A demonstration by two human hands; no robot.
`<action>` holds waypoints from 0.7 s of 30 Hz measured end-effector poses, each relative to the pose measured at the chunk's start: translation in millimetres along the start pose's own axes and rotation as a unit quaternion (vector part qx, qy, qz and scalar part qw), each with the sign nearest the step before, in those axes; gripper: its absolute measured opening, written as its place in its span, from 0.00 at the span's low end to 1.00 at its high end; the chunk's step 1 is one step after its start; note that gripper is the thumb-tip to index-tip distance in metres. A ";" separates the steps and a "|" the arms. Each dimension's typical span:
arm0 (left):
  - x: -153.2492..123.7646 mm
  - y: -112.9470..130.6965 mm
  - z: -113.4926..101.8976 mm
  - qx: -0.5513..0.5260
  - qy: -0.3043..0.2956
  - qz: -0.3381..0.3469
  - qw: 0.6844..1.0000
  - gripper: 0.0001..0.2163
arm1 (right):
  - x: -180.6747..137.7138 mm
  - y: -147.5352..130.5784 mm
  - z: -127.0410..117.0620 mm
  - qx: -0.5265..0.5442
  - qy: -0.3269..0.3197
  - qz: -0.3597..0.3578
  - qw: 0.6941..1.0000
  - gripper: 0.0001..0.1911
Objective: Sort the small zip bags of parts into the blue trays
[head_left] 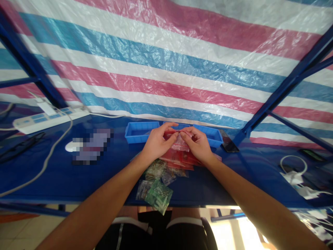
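Note:
Between my two hands is a small clear plastic bag (181, 144) with a red top edge. My left hand (160, 139) pinches that edge from the left, thumb against fingers. From the other side my right hand (197, 141) pinches it too, and the two thumbs nearly meet. Red plastic bags (179, 159) lie on the table just below the hands. Nearer to me are clear bags (154, 170) with small metal-looking pieces in them. A green bag (159, 195) with thin pieces inside hangs partly over the front edge.
Blue trays (135, 133) stand in a row behind my hands on the blue table (109, 180). A dark phone (230, 144) lies to their right. At left are a power strip (52, 118), a cable (56, 149) and a blurred-out item. White chargers (296, 178) lie far right.

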State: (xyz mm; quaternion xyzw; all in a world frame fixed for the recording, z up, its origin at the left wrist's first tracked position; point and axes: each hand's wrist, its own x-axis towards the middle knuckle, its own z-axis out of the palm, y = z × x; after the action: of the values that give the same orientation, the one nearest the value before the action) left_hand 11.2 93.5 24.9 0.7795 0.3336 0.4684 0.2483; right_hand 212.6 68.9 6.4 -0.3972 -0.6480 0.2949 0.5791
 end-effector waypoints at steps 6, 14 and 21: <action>0.7 2.3 -2.4 0.050 -0.086 0.020 0.995 0.13 | -2.2 0.3 -1.5 -0.025 -0.077 0.022 0.996 0.15; -2.4 9.5 -4.4 0.094 -0.147 0.027 0.984 0.11 | -4.8 -7.8 -8.9 -0.111 -0.142 -0.030 0.983 0.12; -4.5 13.6 -5.5 0.082 -0.146 0.031 0.985 0.11 | -5.4 -15.7 -11.6 -0.139 -0.144 -0.038 0.979 0.12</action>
State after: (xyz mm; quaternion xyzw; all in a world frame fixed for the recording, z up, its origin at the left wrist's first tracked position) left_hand 8.7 81.6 34.3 0.8671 0.3071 0.3280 0.2149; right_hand 221.3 55.3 18.7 -0.4022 -0.7741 0.2340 0.4293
